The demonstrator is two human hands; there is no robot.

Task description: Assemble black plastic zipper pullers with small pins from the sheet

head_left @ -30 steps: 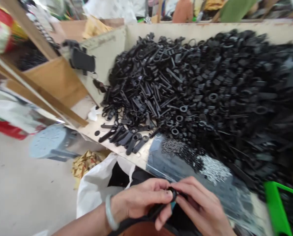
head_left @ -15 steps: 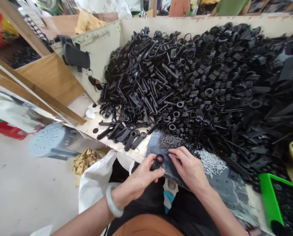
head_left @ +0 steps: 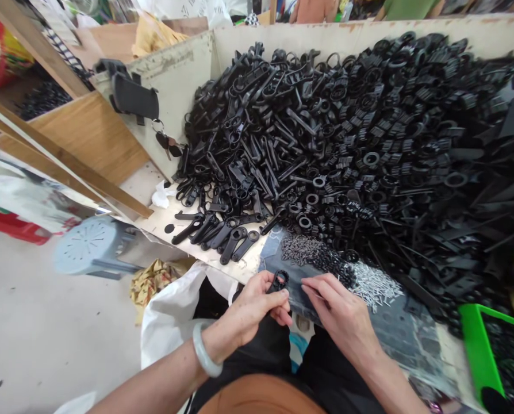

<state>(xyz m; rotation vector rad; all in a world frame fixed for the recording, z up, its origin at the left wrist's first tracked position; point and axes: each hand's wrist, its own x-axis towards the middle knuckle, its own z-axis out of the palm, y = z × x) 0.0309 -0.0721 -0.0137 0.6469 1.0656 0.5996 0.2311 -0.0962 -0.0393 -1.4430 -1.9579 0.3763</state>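
Observation:
My left hand (head_left: 250, 307) is closed around a black plastic part with a ring-shaped end (head_left: 280, 280), the ring tilted up between thumb and fingers. Just to its right, my right hand (head_left: 347, 313) has thumb and fingertips pinched together, apart from the part; anything held there is too small to make out. Beyond that hand are piles of small dark grey pieces (head_left: 298, 250), tiny black pieces (head_left: 337, 267) and silver pins (head_left: 375, 284), all on a dark sheet (head_left: 406, 325).
A large heap of black plastic parts (head_left: 283, 132) fills the bench against its low walls. Several levers (head_left: 231, 244) lie at the front left edge. A green bin (head_left: 472, 345) stands right, a blue stool (head_left: 87, 244) left. A white sack (head_left: 166, 316) hangs by my legs.
In my left hand the black part has turned, its ring tilting differently, and the fingers below have shifted. My right hand has moved slightly right and down, its fingertips still pinched.

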